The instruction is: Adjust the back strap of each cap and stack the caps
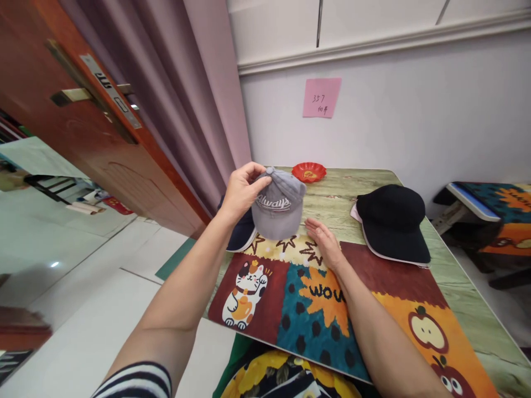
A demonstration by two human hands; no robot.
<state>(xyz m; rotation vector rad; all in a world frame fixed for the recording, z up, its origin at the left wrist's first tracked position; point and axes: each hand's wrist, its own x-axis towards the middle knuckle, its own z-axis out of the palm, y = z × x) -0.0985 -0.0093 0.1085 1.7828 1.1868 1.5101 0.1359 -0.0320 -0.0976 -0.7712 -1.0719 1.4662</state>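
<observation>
At the near edge, a striped sleeve (135,381) ends partway down the person's left arm, and the near edge of a painted mat (394,265) lies across the table (340,190), with a white cat picture (245,296) on its left part. The right hand (323,237) hovers low over the far part of the mat, empty, its fingers straight and held together. It lies just to the right of the grey cap (277,213) and a little nearer than its crown, with a narrow gap between fingertips and brim. The cap is at the far left of the mat, its front facing near, its long axis running from the top button, far and high, down to the brim, near and low; whether the brim rests on anything, one cannot tell. The left hand (244,190) is the one in contact: it comes in from the left and pinches the crown beside the button, thumb and fingers drawn narrow on the cloth. Partly hidden behind that wrist, a dark blue cap (241,232) lies to the left of the grey one. Well apart on the right sits a black cap (392,221), brim toward the near side. Farther back is a red dish (321,169), and beyond it a pink note (322,98) on the wall.
</observation>
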